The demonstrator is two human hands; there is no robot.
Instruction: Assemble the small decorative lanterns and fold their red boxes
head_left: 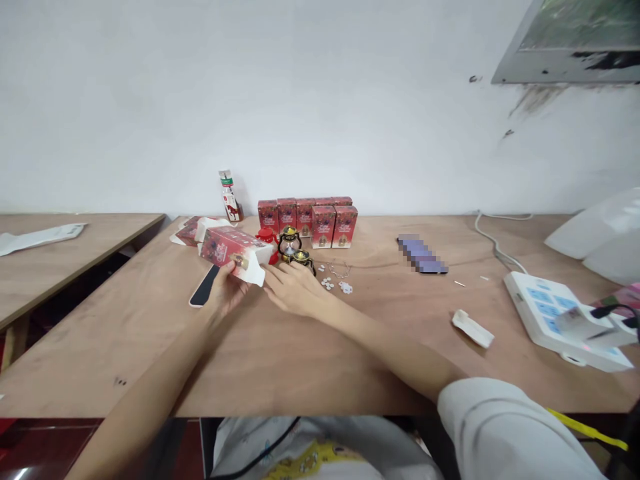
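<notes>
My left hand grips a small red printed carton with an open white flap, held just above the wooden table. Fingers of my right hand rest at the carton's open end, beside a small lantern-shaped ornament in gold and black and a red one. I cannot make out whether the right hand holds anything. A row of several matching red cartons stands behind them near the wall. Tiny white round pieces lie just right of my right hand.
A black phone lies under my left hand. Flat cartons and a small bottle sit at back left. A blurred blue item, a white scrap and a white power strip lie to the right. A second table stands left.
</notes>
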